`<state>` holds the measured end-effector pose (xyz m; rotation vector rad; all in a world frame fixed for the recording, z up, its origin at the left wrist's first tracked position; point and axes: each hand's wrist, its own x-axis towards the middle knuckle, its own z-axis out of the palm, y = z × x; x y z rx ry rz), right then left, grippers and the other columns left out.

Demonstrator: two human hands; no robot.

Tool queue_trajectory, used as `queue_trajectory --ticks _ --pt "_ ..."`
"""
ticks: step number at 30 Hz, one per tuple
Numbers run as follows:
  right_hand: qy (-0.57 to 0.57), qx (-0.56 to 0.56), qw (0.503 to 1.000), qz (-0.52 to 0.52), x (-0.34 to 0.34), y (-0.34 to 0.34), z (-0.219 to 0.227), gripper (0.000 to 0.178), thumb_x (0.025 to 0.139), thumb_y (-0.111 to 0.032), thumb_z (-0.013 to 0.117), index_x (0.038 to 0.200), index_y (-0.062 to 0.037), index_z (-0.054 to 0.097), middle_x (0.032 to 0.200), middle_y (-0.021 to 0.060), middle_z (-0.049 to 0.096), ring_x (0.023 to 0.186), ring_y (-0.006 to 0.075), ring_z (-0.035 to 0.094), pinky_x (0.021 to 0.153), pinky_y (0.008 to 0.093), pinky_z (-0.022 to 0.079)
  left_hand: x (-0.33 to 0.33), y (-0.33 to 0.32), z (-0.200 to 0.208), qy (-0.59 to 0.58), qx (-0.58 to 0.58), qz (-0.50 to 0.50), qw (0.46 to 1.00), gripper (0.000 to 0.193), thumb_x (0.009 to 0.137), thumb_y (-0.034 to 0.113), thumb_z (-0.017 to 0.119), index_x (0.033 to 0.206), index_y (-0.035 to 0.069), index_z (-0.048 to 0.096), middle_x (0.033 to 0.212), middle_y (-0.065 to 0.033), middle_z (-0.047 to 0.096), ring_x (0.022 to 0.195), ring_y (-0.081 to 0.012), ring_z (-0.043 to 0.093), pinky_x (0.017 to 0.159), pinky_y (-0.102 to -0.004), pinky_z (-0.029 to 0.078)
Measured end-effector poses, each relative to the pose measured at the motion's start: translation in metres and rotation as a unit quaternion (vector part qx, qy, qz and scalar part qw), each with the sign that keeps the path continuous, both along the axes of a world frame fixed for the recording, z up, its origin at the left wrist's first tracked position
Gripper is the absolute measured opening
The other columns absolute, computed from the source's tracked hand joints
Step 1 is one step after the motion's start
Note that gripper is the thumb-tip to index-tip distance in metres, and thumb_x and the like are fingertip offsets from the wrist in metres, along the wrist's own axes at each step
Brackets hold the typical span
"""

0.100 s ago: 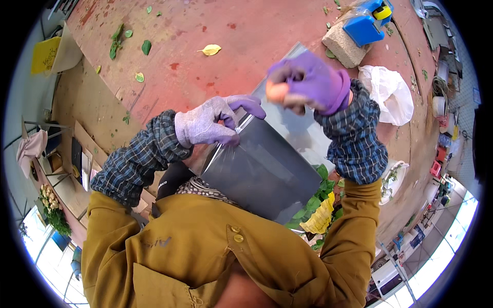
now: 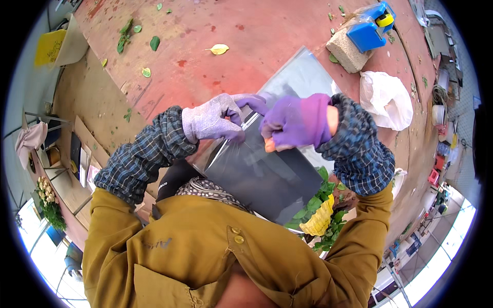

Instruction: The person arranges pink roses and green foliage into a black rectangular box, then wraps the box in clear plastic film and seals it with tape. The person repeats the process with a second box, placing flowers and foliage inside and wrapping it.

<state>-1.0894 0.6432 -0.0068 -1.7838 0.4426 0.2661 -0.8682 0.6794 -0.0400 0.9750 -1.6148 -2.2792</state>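
A dark grey plastic wrap (image 2: 267,169) with a pale, shiny edge lies slanted in front of me. My left hand (image 2: 218,118), in a pale purple glove, pinches its upper left edge between thumb and fingers. Close beside it, my right hand (image 2: 295,123), in a darker purple glove, is curled over the wrap's upper part. An orange patch shows at its fingertips; whether it is a held thing or a finger I cannot tell. Green leaves (image 2: 324,192) and a crumpled yellow paper (image 2: 318,218) stick out at the wrap's lower right end. A clear sheet (image 2: 303,69) lies beyond.
A blue tape dispenser (image 2: 365,36) sits against a rough block (image 2: 349,49) on the reddish table (image 2: 190,31). A white plastic bag (image 2: 385,100) lies on the right. Loose leaves (image 2: 154,43) are scattered about. Cut flowers (image 2: 50,205) stand far left.
My right hand has come down and slightly left onto the wrap, close to my left hand. The left hand keeps its pinch on the edge.
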Motion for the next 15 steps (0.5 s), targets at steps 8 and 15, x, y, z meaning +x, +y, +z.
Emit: queue_trajectory --ticks 8,15 --pt "0.272 -0.130 0.953 -0.028 -0.012 -0.003 0.012 0.028 0.073 -0.023 0.075 0.084 -0.0016 0.061 0.076 0.0140 0.063 0.066 0.0243 0.062 0.060 0.0330 0.048 0.004 0.012 -0.026 0.099 -0.052 0.043 0.993 0.012 0.065 0.004 0.065 0.055 -0.001 0.061 0.126 -0.0098 0.054 0.076 -0.0083 0.058 0.060 -0.0233 0.044" --pt "0.049 -0.325 0.860 -0.391 -0.042 0.094 0.009 0.035 0.080 -0.018 0.065 0.110 -0.0031 0.057 0.104 0.0180 0.061 0.093 0.0310 0.062 0.081 0.0378 0.050 0.008 0.013 -0.027 0.124 -0.049 0.042 0.990 0.015 0.071 0.008 0.066 0.061 -0.002 0.063 0.130 -0.0126 0.052 0.099 -0.0129 0.057 0.082 -0.0286 0.046"
